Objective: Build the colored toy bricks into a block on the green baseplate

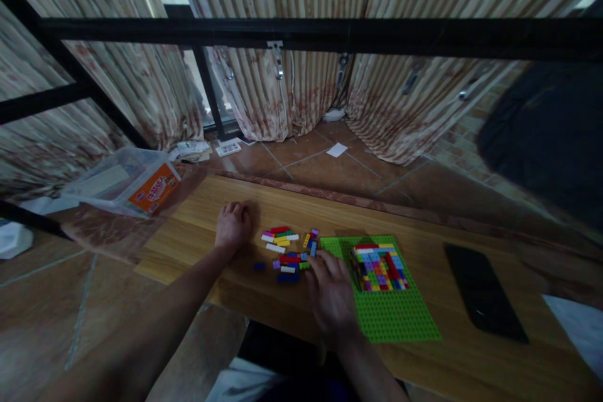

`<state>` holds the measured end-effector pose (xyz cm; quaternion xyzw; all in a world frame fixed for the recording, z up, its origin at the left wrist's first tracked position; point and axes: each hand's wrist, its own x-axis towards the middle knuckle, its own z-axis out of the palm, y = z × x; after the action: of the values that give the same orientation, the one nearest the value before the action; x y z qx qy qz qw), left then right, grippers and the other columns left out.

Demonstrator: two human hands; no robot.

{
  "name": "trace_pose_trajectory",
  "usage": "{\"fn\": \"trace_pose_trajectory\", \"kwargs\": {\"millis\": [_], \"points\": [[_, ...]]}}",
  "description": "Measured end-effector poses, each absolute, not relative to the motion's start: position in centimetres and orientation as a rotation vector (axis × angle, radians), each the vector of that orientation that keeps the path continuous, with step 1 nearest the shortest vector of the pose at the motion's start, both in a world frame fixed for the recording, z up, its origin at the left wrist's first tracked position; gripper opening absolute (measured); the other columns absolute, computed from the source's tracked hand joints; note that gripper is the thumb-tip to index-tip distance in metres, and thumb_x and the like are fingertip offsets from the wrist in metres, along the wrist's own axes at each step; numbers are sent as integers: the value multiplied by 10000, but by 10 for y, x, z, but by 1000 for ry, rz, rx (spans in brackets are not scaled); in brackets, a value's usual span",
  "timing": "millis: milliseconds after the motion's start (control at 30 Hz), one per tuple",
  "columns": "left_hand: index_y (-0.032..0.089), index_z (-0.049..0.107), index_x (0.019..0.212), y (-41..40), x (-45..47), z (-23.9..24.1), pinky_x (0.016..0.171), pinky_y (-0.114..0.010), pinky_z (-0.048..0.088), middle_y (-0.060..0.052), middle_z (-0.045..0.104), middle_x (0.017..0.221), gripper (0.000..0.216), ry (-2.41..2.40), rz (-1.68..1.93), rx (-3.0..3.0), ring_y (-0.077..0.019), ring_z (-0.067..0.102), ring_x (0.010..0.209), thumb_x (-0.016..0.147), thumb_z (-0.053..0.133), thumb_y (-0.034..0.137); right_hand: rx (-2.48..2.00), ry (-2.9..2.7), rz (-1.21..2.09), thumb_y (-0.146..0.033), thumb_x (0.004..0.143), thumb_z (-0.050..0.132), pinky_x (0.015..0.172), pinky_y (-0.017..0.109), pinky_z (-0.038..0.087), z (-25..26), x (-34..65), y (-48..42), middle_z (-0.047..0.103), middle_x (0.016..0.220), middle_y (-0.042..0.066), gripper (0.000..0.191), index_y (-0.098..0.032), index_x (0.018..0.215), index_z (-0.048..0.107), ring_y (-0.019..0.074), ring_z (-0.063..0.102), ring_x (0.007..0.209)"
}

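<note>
Loose toy building bricks [281,242] in several colours lie in a scattered group on the wooden table. To the left of them, my left hand [232,226] rests on the tabletop with its fingers curled in, and nothing shows in it. My right hand [332,295] reaches in from the near side, fingers stretched out and slightly bent. Its fingertips are at the right edge of the group, close to a small green brick [304,266] and a blue brick [313,249]. Right of that hand, a multicoloured brick block [379,267] stands on a green baseplate [396,320].
A dark flat phone-like slab [485,292] lies on the table [282,191] to the right, with white paper [577,326] beyond it. A clear plastic bin [122,179] with an orange label stands at the left. A dark railing [301,34] and curtains are beyond the table.
</note>
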<state>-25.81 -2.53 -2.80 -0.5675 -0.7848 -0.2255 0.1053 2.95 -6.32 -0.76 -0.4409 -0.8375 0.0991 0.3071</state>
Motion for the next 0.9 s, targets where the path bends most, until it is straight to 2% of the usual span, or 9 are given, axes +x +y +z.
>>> {"fn": "trace_pose_trajectory", "kwargs": {"millis": [267,433,533,700,900], "points": [[141,656,982,-24,-259,-28,895,-427,456,-145,646,1015,279,-2304,-651,-1671,-289,570,960,851,423,221,-1156,-2180,344,-182,918,513,867,418,484,-16,21,-59,679,1049,95,163,-204,920,674,261,603,967],[141,656,961,-24,-260,-27,913,-436,449,-142,648,994,268,-2294,-642,-1706,-290,576,973,839,428,211,-1107,-2067,610,-220,938,499,775,336,535,2,37,-69,710,955,65,166,-204,983,657,202,663,869],[144,656,963,-23,-262,-27,919,-452,451,-148,650,1009,267,-2293,-662,-1712,-295,575,977,833,433,215,-1107,-1940,714,-233,939,504,786,310,545,13,57,-78,721,993,59,200,-218,1057,664,182,681,900],[127,655,984,-23,-263,-28,922,-450,449,-164,649,1036,294,-2300,-644,-1706,-303,572,987,836,424,232,-1270,-1600,803,-320,882,601,816,344,546,18,95,-83,728,1039,51,196,-265,1024,724,205,687,938],[140,651,1003,-23,-263,-27,912,-446,446,-154,647,1031,309,-2306,-656,-1709,-301,572,982,845,404,236,-1418,-1243,868,-394,784,690,838,389,538,16,128,-68,730,1014,70,232,-236,943,748,231,681,930]]}}
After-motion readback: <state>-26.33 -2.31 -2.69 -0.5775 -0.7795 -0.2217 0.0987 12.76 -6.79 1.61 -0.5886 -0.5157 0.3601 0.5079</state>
